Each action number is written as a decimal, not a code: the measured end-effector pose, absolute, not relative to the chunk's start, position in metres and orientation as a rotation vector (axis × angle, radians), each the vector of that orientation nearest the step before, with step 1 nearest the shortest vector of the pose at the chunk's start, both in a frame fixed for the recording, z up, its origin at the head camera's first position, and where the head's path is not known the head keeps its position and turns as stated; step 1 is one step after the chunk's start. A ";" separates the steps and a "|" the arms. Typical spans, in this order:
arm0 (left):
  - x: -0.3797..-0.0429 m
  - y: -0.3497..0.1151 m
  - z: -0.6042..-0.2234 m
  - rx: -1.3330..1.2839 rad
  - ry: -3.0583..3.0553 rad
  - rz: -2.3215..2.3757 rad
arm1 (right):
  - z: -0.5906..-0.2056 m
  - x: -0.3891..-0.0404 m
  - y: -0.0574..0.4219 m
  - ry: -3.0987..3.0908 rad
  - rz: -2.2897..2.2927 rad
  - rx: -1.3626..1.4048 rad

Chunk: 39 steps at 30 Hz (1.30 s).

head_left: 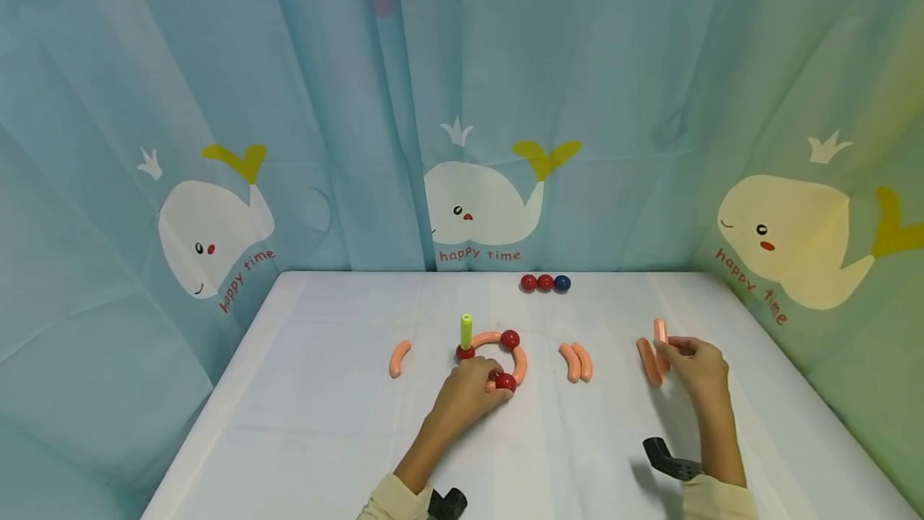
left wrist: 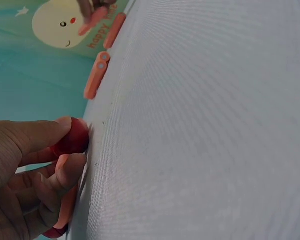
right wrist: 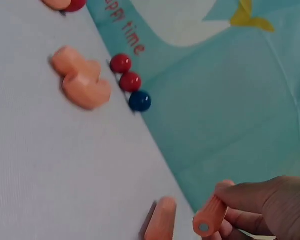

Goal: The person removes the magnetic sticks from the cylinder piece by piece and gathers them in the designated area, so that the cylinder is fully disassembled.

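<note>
My left hand (head_left: 468, 392) pinches a red ball (left wrist: 74, 137) between thumb and fingers at the near side of a ring on the table. Curved orange rods (head_left: 520, 366) and red balls, one at the far right (head_left: 509, 339), make up this ring; my fingers hide part of it. On the ring's left ball (head_left: 465, 353) a yellow-green rod (head_left: 466, 331) stands upright. To the right, my right hand (head_left: 696, 367) pinches a straight orange rod (right wrist: 211, 215), raised off the table, with a grey disc in its end. Close beside it lies another straight orange rod (head_left: 649, 362).
Two curved orange rods (head_left: 575, 362) lie side by side between the hands. A single curved rod (head_left: 399, 359) lies left of the ring. Near the back edge, two red balls (head_left: 537, 283) and a blue ball (head_left: 562, 284) form a row. Whale-print curtain (head_left: 346, 103) surrounds the white table (head_left: 303, 424).
</note>
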<state>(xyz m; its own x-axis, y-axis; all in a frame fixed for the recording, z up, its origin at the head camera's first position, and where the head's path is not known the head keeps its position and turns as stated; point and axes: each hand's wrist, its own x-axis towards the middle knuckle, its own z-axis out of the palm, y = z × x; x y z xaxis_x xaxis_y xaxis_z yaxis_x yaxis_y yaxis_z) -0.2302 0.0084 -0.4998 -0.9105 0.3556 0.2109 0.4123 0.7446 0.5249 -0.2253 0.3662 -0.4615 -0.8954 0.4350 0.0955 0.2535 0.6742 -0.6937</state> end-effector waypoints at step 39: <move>-0.230 0.007 -0.498 -0.634 -2.864 -0.873 | -0.485 -0.229 0.375 -2.817 0.919 -0.572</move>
<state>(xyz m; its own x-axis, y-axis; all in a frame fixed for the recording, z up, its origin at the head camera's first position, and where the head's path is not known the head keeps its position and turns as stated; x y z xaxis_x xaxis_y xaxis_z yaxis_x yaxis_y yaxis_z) -0.2297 0.0074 -0.4982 -0.9109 0.3642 0.1939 0.4104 0.7519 0.5159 -0.2289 0.3752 -0.4848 -0.9208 0.3901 -0.0003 0.3152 0.7435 -0.5898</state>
